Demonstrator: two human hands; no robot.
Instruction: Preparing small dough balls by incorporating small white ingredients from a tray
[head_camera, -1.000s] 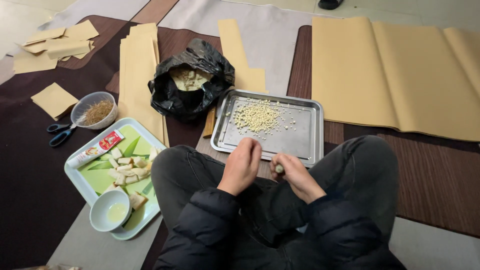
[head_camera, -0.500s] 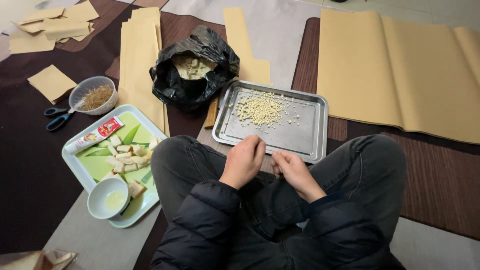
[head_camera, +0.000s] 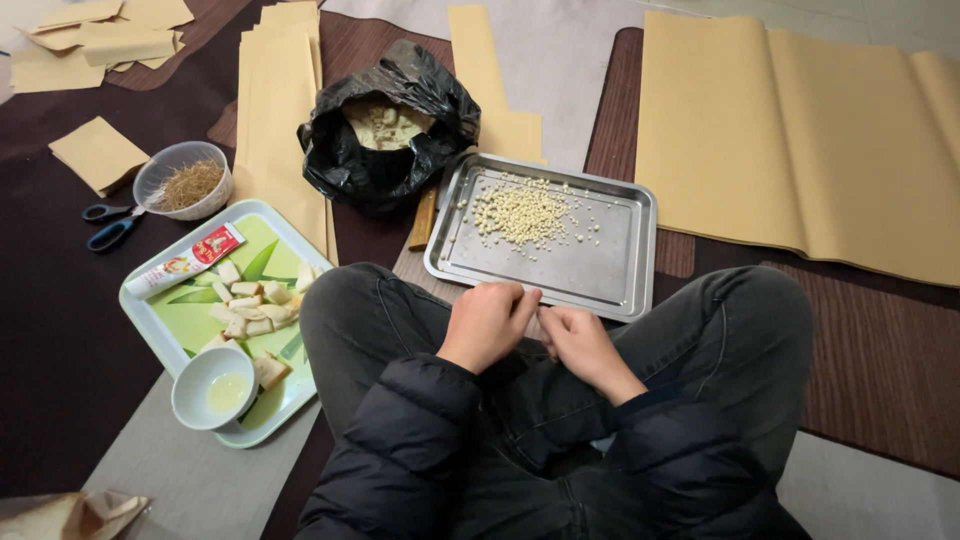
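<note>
The person sat cross-legged with both hands meeting just below the near rim of the metal tray (head_camera: 640, 255). The left hand (head_camera: 487, 322) was curled, fingers pressed together toward the right hand (head_camera: 578, 340), whose fingertips were bunched as if pinching something small; what they held was hidden between them, so I could not tell its shape. On the tray, toward its far left part, lay a heap of small pale pellets (head_camera: 520, 212). Beyond the tray's far left corner stood a black bag (head_camera: 385, 125), open on pale stuff. Well left of the tray sat a green tray (head_camera: 165, 320) with cut pale pieces (head_camera: 245, 305), a tube (head_camera: 185, 262) and a white bowl (head_camera: 213, 388).

To my judgement, the rolling would go best with the hands kept close over the metal tray's near edge, so that a finished pellet would drop inside the rim and not onto the trousers, and with light, even finger pressure.
</note>
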